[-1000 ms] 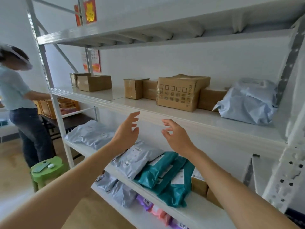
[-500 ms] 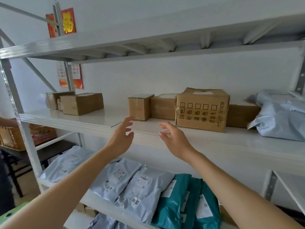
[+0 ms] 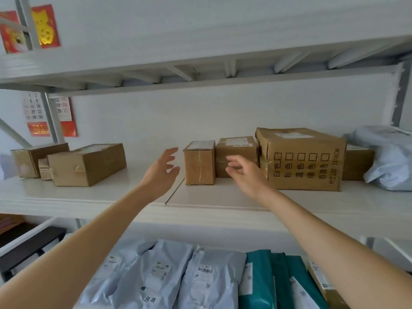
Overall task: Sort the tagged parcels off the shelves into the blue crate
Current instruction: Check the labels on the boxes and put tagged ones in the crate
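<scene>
Poised to clamp a small box [image 3: 199,166].
Held open and loose, touching nothing: left hand [image 3: 161,172] at its 9 o'clock, right hand [image 3: 245,175] at 3, likely for a two-sided squeeze. Parked on the shelf [image 3: 89,197], near a big box [image 3: 301,159] toward 3; blue crate nowhere visible.

The white shelf [image 3: 89,197] carries cardboard boxes [image 3: 298,159] and a grey bag [image 3: 392,168].

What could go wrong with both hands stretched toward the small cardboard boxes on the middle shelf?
The tall narrow brown cardboard box stands against the squat brown cardboard box; pulling one might drag the other. The right hand is in front of the squat box, so a grasp might straddle both.
</scene>
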A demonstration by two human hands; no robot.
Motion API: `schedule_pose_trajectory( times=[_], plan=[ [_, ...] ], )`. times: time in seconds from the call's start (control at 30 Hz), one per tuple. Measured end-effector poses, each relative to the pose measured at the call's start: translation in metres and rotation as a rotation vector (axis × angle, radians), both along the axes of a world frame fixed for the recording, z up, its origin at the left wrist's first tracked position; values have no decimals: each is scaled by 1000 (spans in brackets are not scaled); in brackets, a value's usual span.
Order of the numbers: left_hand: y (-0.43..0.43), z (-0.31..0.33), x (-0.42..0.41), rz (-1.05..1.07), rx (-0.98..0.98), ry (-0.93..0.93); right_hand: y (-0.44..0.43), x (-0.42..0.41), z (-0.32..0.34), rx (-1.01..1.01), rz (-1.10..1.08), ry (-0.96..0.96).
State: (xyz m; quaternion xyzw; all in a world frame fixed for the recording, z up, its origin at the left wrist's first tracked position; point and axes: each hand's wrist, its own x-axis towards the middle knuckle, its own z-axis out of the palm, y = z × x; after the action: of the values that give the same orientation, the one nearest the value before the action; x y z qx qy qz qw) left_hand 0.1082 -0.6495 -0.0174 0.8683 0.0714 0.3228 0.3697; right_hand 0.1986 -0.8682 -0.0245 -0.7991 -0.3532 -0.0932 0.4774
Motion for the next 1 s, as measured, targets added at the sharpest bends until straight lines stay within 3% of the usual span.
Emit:
schedule_pose_trajectory(
  times=[0.4, 0.73, 1.0],
  plan=[
    [38, 16, 66, -91, -303, 168, 59, 50, 37, 86, 71, 474],
    [61, 28, 102, -231, -515, 358, 84, 73, 52, 87, 29, 621],
    [76, 30, 100, -321, -520, 346, 104, 60, 51, 158, -36, 646]
  ],
)
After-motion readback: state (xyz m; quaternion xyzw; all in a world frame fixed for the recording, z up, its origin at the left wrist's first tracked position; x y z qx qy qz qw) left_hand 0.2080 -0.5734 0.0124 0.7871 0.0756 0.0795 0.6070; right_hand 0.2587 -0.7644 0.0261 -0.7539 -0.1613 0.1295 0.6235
